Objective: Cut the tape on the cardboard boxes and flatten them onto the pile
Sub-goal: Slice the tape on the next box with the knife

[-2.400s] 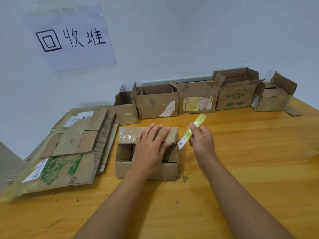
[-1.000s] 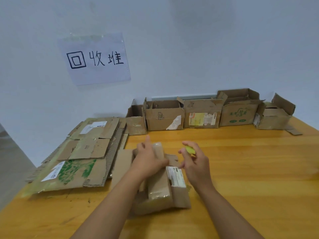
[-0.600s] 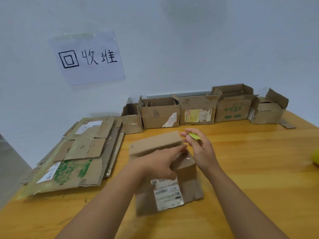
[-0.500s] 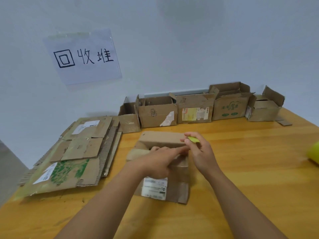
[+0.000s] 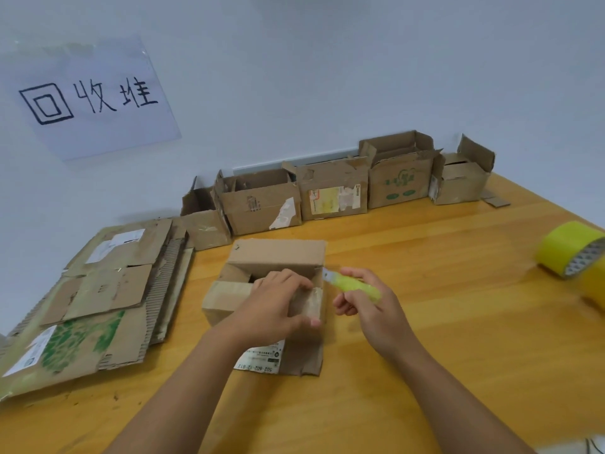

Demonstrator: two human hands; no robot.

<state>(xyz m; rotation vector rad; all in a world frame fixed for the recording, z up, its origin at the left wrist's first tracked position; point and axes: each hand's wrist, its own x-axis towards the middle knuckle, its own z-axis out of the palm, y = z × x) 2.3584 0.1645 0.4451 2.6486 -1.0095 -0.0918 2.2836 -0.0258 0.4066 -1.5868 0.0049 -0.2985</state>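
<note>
While hands (image 5: 271, 309) grip corrugated box (image 5: 278, 257), yellow-green cutter (image 5: 357, 285) touches it.

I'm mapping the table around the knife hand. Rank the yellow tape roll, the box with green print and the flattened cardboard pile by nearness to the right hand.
From the right hand:
1. Yellow tape roll, at the table's right edge.
2. Box with green print, in the back row against the wall.
3. Flattened cardboard pile, far left.

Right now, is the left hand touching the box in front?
Touching. The head view shows the left hand gripping the taped flap of the box, thumb pressed on its side.
</note>
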